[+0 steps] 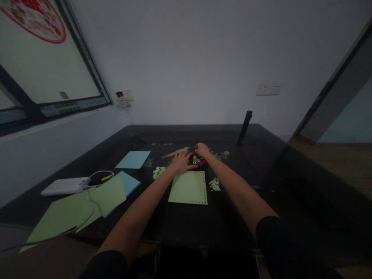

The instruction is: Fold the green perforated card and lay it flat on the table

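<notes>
In the middle of the table sits a cluster of small red, green and purple pieces (197,161) with pale round spots; their kind is too small to make out. My left hand (181,161) rests at the cluster's left side, fingers spread and touching or nearly touching it. Just behind the cluster, my right hand (202,149) is closed, with a bit of red at its fingertips. Nearer to me lies a pale yellow-green sheet (188,188) with small holes along its right and lower edges. Small paper bits lie in a left pile (159,172) and a right pile (215,184).
Blue paper (133,159) lies at the left, with more yellow-green sheets (72,207) nearer the edge. A white power strip (65,186) and its cable are beside them. A black upright object (245,128) stands at the back right of the dark table (250,162).
</notes>
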Demonstrator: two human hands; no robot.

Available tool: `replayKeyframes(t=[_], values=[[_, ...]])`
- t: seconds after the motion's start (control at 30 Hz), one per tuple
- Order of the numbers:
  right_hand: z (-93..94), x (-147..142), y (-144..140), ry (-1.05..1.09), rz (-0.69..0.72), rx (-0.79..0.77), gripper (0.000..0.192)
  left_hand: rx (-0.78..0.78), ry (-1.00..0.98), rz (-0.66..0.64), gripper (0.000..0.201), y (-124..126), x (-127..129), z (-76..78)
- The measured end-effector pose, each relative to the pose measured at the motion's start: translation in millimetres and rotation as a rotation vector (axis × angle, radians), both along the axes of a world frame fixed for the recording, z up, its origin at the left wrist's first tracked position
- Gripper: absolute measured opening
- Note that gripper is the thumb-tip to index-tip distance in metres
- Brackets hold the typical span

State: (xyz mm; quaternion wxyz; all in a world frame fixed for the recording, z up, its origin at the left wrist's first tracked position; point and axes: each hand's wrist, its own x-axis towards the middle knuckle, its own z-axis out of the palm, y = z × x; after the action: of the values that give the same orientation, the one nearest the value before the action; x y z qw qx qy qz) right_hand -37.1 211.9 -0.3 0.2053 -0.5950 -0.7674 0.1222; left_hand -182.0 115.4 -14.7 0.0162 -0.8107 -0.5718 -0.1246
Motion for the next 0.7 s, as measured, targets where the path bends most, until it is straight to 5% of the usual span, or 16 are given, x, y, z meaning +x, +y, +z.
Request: replayKeyframes(t=[0.4, 0.7], values=[[-17.6, 50, -15, 0.097, 0.007, 0.134, 0.021, 0.102, -0.032, 0.016, 0.051, 9, 0, -10.1], [-19.4, 51, -36, 0.128, 0.120, 0.208, 0.026, 0.106, -0.096, 0.032, 0.049, 23, -6, -5.7]])
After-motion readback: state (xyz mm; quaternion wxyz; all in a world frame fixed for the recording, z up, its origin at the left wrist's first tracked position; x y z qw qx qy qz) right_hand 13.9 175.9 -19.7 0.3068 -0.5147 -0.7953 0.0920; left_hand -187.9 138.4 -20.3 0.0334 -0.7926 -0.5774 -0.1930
